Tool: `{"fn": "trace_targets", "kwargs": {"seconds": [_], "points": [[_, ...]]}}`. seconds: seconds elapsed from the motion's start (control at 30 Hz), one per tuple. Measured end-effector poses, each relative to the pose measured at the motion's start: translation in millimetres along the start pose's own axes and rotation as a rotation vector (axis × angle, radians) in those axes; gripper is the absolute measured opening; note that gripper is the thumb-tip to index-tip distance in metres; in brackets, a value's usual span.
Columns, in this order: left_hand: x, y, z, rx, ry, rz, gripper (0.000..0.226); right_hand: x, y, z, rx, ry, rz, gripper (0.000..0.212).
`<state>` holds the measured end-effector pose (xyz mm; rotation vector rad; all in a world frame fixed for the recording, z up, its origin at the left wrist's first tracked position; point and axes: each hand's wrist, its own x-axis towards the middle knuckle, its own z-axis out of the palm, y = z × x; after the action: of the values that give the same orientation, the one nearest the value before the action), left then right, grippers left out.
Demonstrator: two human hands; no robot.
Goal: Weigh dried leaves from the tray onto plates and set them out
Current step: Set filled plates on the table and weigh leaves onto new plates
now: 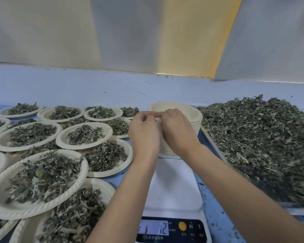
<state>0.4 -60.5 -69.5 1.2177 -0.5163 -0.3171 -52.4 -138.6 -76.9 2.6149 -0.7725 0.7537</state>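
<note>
Left hand [144, 132] and right hand [178, 130] are both up at the near rim of the stack of empty plates [181, 109], fingers curled in and pinching at the top edge. Looks to me like they're trying to peel one plate off. I can't tell whether one has actually come loose yet.

Going left to right for where things stand:

- The left side of the blue table [112, 179] is packed with filled plates [40, 178]. There are more than a dozen, each with a pile of leaves, overlapping each other from the near corner to the far wall. So a good chunk of the job is done and set out.
- In the middle, the stack sits just past the far end of the scale [172, 190]. I honestly can't tell if its base is resting on the platform or only touching it. The white platform has no plate of leaves on it. The display is lit, but the digits are too smeared to read with any confidence.
- On the right is the tray [211, 143], heaped with dried leaves [253, 137] and touching the scale's right side. Loose crumbs are scattered on the table near it.

My read is that it's between rounds. Next plate needs freeing, then onto the scale, fill, weigh, set out. With that heap, plenty left.
</note>
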Motion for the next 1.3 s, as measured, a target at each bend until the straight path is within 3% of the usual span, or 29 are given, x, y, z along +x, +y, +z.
{"fn": "trace_targets", "kwargs": {"seconds": [0.27,0.47,0.67,0.77,0.87,1.03,1.1,1.2,1.3], "points": [[4,-3,-5,-0.051,-0.001,-0.094,0.027,-7,8,3,0.092,0.267,-0.003,0.034],[8,-4,-8,-0.137,-0.084,-0.173,0.018,-23,14,-1,0.102,0.481,-0.171,0.030],[10,1,-22,-0.187,-0.102,-0.219,0.024,-42,9,-7,0.111,0.510,-0.320,0.025],[11,3,-32,-0.062,-0.072,-0.212,0.024,-52,5,-13,0.163,0.492,-0.334,0.022],[10,6,-45,0.049,-0.075,-0.198,0.020,-59,2,-23,0.351,0.514,-0.147,0.019],[2,12,-67,0.227,-0.176,-0.164,0.022,-67,10,-41,0.877,0.376,0.550,0.041],[-2,17,-72,0.309,-0.250,-0.157,0.019,-69,16,-43,1.028,0.308,0.739,0.046],[-4,27,-78,0.461,-0.374,-0.153,0.029,-76,20,-44,1.148,0.243,0.842,0.036],[-4,40,-85,0.558,-0.457,-0.156,0.023,-86,23,-44,1.138,0.151,0.883,0.016]]}}
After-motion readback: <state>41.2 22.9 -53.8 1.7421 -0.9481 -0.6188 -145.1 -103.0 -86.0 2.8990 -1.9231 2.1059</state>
